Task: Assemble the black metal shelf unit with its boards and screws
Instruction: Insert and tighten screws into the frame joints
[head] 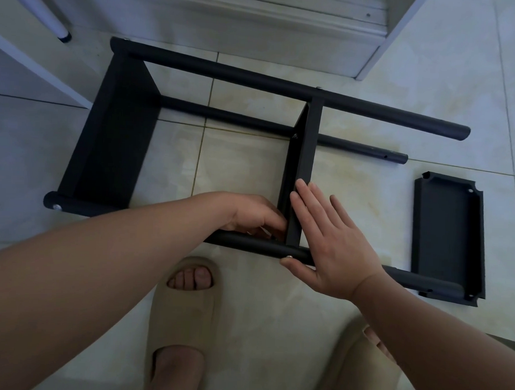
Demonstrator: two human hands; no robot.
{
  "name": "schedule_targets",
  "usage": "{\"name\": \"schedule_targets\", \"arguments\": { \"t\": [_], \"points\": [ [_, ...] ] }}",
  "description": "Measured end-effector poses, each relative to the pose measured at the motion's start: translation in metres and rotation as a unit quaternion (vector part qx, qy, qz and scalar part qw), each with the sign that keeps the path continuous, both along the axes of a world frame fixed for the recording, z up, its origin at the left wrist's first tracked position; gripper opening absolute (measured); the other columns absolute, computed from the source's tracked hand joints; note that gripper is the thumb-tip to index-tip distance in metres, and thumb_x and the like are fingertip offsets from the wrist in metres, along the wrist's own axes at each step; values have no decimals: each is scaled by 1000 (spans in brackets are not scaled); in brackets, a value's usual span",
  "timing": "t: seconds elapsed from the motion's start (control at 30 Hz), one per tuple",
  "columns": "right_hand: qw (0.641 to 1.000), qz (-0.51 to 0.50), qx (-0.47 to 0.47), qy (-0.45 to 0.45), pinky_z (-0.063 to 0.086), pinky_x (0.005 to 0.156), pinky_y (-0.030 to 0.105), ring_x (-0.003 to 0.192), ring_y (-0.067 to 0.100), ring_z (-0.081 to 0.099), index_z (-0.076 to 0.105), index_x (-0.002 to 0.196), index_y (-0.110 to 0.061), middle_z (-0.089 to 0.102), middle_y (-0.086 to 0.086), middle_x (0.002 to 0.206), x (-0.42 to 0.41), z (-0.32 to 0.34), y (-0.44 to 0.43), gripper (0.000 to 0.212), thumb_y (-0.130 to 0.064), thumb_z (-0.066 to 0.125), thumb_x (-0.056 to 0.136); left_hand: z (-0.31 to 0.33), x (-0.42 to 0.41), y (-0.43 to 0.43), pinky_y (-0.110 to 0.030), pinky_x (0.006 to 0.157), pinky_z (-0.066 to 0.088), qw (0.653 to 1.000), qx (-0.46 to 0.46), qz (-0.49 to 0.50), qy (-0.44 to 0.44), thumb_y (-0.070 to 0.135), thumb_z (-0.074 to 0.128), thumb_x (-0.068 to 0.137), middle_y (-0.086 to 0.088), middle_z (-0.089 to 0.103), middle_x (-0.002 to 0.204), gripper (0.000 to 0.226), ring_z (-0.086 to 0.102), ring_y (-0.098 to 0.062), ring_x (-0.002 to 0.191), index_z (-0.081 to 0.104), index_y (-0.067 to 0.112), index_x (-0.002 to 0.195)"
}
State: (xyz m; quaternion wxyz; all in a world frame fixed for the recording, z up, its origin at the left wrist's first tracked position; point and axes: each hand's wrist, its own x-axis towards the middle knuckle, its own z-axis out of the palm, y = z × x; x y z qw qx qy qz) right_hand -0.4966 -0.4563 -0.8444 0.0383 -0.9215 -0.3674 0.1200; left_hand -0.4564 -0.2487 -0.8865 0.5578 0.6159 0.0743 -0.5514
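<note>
Now presses an open right hand [327, 241] lengthwise along the middle board [309, 144], left hand [254, 215] curled just opposite, hold unclear.

Beige slippers [182, 314], pale tiled floor [275, 326], white furniture [256, 28], white leg [41, 9]

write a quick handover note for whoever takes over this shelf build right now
Left hand: fingers curled at the inside corner where the middle shelf meets the near pole; whether it holds anything is hidden.
Right hand: open, fingers flat against the middle shelf, thumb beside the screw in the near pole.
Done: the end shelf and middle shelf sit between the poles, and the frame lies on its side on the tiled floor.
Left: the third shelf lies loose by the poles' free ends; fit and screw it.
</note>
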Motion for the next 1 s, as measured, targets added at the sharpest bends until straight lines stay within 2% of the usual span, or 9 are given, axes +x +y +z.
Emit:
{"name": "schedule_targets", "arguments": {
  "t": [0.17,0.3,0.43,0.6,0.73,0.87,0.93,1.0],
  "points": [
    [1000,-1,8,-4,26,121,57,157,29,7,19,160,-3,7,12,169,0,0,0,93,-68,34,95,1,0,-2,-33,80,54,999,21,-34,-26,12,65,88,-4,74,83,12,69,-15,75,76,16,86],
    [1000,-1,6,-3,25,121,56,157,28,5,17,160,-4,6,11,170,0,-1,0,94,-69,34,95,3,0,-2,-24,65,51,999,17,-27,-29,6,65,87,-2,68,71,11,62,-12,62,75,11,90],
    [1000,0,3,-2,25,121,56,157,28,4,16,161,-4,5,11,170,0,-1,0,94,-69,34,95,4,0,-2,-24,65,50,999,11,-19,-25,1,64,87,-5,66,75,13,61,-13,64,72,8,95],
    [1000,-2,3,-3,25,121,56,157,28,5,18,160,-4,7,12,170,0,0,0,94,-69,34,95,5,0,-1,-21,61,50,1000,-4,-12,-18,-3,62,88,1,66,67,17,60,-10,60,70,12,89],
    [1000,0,3,-4,25,121,56,157,29,5,18,160,-4,7,12,170,0,0,0,93,-68,35,95,5,0,0,-25,68,51,1000,-19,-6,-12,-5,61,87,0,67,71,21,61,-14,67,70,14,88],
    [1000,-1,5,-5,26,121,56,157,29,5,17,160,-4,6,12,170,0,-1,0,93,-68,35,95,3,-1,1,-31,76,49,999,-34,10,4,-6,61,88,-3,68,79,22,61,-18,76,68,13,96],
    [1000,-1,8,-7,26,121,56,157,29,6,18,160,-4,7,12,170,0,-1,0,93,-68,35,95,3,0,1,-29,75,49,999,-35,15,10,-3,60,89,0,69,78,20,61,-15,73,68,14,96],
    [1000,-1,9,-9,26,121,56,157,29,6,18,160,-4,7,12,170,-1,-1,0,93,-68,35,95,2,0,0,-29,77,52,1000,-16,14,12,6,62,91,-6,73,89,14,66,-15,77,71,14,100]
  ]
}}
